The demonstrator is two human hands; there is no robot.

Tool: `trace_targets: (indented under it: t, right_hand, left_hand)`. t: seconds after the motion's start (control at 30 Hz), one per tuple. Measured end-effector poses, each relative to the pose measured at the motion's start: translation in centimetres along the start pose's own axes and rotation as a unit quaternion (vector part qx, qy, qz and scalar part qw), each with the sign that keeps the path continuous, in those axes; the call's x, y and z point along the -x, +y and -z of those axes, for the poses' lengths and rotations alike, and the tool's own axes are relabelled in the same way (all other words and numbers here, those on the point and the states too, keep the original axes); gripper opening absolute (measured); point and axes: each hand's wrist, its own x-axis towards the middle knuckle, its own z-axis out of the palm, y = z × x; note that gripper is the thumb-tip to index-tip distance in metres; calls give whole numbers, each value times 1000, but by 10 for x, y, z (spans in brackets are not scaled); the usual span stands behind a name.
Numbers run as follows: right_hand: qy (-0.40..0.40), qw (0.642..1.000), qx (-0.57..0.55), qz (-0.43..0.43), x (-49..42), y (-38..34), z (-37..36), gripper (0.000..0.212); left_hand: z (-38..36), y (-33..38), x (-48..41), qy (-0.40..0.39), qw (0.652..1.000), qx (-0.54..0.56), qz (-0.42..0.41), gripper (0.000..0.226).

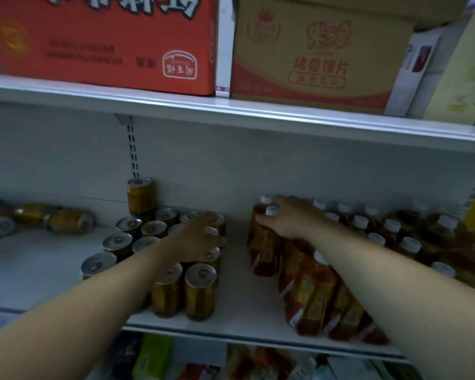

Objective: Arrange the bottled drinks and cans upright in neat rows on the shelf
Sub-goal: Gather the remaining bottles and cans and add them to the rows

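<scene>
Right hand [288, 222] is grasping a bottle [266, 250] round the shoulder, just under its white cap. The thumb is showing on the near-left side and the fingers are wrapping over the far side. That bottle is standing upright at the far left corner of the bottle block, on the right half of the shelf [39, 272], touching the bottle behind it.

Left hand [195, 239] is lying over the lids of the upright cans [200, 289], with the fingers curling down at the far right edge of the can block. Cannot tell whether it is clamping a can or only resting there.

The can block is sitting mid-shelf in rough rows, with a bare gap between it and the bottles. The other bottles [409, 245] are filling the right side in rows, caps up. One stacked can [140, 194] is standing on top of the far row, against the back wall. Fallen cans [69, 221] are lying on their sides at far left, well apart from the block. A red carton [102, 42] and a tan carton [313, 58] are sitting on the shelf above.

Step, as judged: squaring up the facing edges of the two blocks, with the bottle column being nudged into line. Most of the stock is already upright.

The next move probably calls for letting go of the bottle once it is seated. The left arm would then be reaching far left to stand the fallen cans up and slide them into rows without knocking neighbours. The stacked can likely needs to come down too.
</scene>
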Motion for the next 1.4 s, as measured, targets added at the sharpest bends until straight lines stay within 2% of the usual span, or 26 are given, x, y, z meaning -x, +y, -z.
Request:
trace_targets:
  t: [0.07, 0.23, 0.33, 0.4, 0.57, 0.77, 0.93, 1.07, 1.27, 1.4]
  right_hand:
    - [6, 999, 12, 31, -11, -43, -6, 75]
    - [-5, 996, -13, 85, -38, -170, -40, 71]
    - [2, 992, -33, 125, -51, -251, -70, 61]
    - [-16, 989, -36, 143, -59, -301, -91, 65]
    - [-71, 981, -61, 171, -68, -404, -137, 71]
    - [-72, 973, -35, 218, -92, -503, -185, 66]
    - [-94, 968, -81, 216, -135, -565, -226, 63]
    - [-88, 975, -71, 192, -176, -595, -255, 60]
    - [-41, 981, -36, 185, -196, -613, -291, 65]
    - [-18, 985, -53, 165, -193, -614, -298, 63]
  left_hand:
    - [28, -21, 26, 4, 999, -48, 6, 52]
    - [94, -106, 83, 22, 992, -95, 76, 66]
    - [137, -163, 116, 15, 984, -117, 132, 71]
    - [165, -199, 139, 26, 978, -130, 161, 72]
    - [216, -266, 187, 62, 963, -129, 230, 70]
    - [259, -337, 217, 85, 946, -114, 291, 68]
    - [294, -402, 208, 103, 936, -93, 323, 67]
    - [321, -449, 170, 106, 935, -85, 328, 67]
    - [339, -490, 108, 118, 949, -7, 292, 72]
    - [338, -513, 84, 76, 951, 39, 296, 79]
